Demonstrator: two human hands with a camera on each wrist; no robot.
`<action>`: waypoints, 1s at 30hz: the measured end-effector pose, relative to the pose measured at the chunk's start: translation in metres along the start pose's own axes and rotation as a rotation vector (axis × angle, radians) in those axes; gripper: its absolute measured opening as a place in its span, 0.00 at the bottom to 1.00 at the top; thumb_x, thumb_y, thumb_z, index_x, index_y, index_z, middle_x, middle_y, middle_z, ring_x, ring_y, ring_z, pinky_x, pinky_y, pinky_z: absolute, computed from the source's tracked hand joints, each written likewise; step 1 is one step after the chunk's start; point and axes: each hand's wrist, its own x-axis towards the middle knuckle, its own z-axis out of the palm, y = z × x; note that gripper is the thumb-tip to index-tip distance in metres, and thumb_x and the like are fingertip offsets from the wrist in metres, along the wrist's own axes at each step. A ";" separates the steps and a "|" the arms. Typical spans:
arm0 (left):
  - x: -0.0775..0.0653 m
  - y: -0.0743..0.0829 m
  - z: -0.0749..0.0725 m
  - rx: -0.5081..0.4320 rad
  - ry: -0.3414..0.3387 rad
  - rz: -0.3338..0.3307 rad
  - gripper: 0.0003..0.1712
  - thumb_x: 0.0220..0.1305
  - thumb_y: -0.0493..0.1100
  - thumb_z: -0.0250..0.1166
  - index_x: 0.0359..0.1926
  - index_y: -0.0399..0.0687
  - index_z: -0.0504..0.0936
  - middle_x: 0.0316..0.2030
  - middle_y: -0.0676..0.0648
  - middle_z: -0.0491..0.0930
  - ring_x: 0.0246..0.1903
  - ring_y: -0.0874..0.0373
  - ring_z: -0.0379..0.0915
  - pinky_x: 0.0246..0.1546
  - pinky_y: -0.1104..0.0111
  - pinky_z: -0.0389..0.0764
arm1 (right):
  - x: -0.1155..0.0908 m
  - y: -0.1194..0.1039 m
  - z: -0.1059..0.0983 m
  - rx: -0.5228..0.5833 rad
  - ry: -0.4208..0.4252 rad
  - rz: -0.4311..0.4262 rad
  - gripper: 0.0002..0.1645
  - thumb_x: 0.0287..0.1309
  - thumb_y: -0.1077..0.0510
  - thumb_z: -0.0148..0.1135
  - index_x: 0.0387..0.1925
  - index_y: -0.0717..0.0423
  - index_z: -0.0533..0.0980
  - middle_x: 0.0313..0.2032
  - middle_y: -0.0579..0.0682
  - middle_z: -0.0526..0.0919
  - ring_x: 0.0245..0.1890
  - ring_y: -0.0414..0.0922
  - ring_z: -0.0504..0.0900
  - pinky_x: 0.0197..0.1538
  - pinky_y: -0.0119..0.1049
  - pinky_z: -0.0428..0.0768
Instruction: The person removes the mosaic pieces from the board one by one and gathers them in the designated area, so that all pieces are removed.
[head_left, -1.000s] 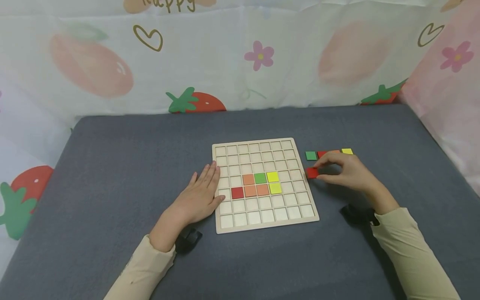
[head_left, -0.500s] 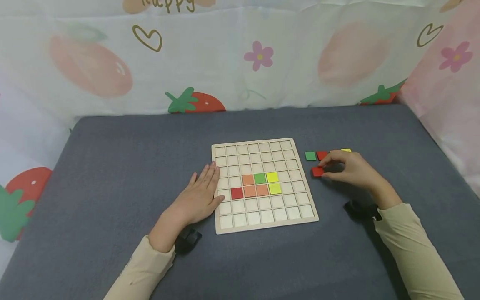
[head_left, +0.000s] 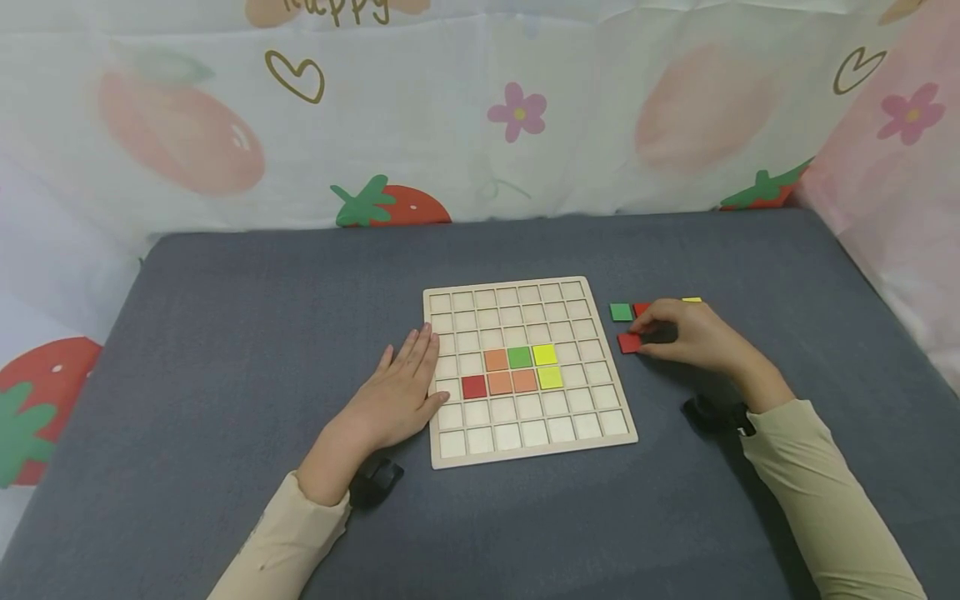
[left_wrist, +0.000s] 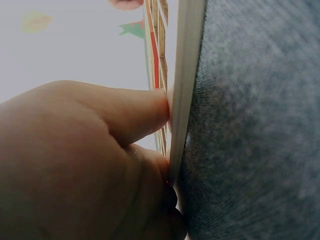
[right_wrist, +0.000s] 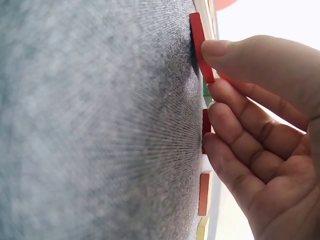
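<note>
A pale wooden grid board (head_left: 506,454) lies on the grey cloth, with red, orange, green and yellow square tiles in two of its rows. My left hand (head_left: 392,402) rests along the board's left edge, fingers straight and thumb on the rim; the left wrist view shows the thumb (left_wrist: 145,114) touching that rim. Just right of the board, my right hand (head_left: 693,337) pinches a red tile (head_left: 628,343) between thumb and fingers. In the right wrist view this red tile (right_wrist: 200,45) is tilted, with one end raised off the cloth.
Beyond my right hand a row of loose tiles lies on the cloth: a green tile (head_left: 621,312), a red tile (head_left: 641,308), an orange tile (right_wrist: 204,192) and a yellow tile (head_left: 692,299). A printed curtain (head_left: 570,167) hangs behind the table (head_left: 255,333).
My right hand has shifted the pinched red tile a little right, away from the board, then slightly back left. My left hand and the board have stayed in place.
</note>
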 end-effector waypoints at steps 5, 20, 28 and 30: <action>0.000 -0.001 0.000 0.003 0.000 0.001 0.43 0.72 0.52 0.48 0.72 0.32 0.38 0.73 0.37 0.33 0.72 0.45 0.28 0.68 0.49 0.38 | 0.000 0.000 0.001 0.014 0.006 0.025 0.16 0.43 0.68 0.73 0.38 0.59 0.81 0.35 0.47 0.83 0.36 0.45 0.81 0.40 0.41 0.78; -0.001 -0.001 0.000 0.002 -0.002 0.001 0.43 0.72 0.53 0.48 0.72 0.33 0.37 0.73 0.38 0.33 0.71 0.45 0.28 0.68 0.49 0.38 | -0.002 -0.004 0.001 0.077 0.042 0.118 0.15 0.47 0.64 0.72 0.40 0.58 0.81 0.36 0.48 0.83 0.38 0.42 0.80 0.46 0.36 0.75; 0.000 -0.001 -0.001 0.005 -0.012 -0.004 0.43 0.72 0.53 0.48 0.72 0.34 0.36 0.73 0.39 0.31 0.72 0.46 0.27 0.68 0.50 0.38 | 0.001 -0.019 0.001 0.166 0.078 0.150 0.14 0.51 0.61 0.70 0.41 0.59 0.80 0.39 0.51 0.83 0.40 0.45 0.80 0.45 0.33 0.75; 0.000 -0.001 -0.001 0.007 -0.015 -0.004 0.43 0.72 0.54 0.47 0.72 0.34 0.36 0.73 0.39 0.31 0.72 0.46 0.26 0.68 0.50 0.38 | 0.003 -0.024 0.001 0.186 0.081 0.151 0.14 0.52 0.60 0.70 0.41 0.59 0.80 0.40 0.52 0.83 0.41 0.46 0.80 0.46 0.35 0.75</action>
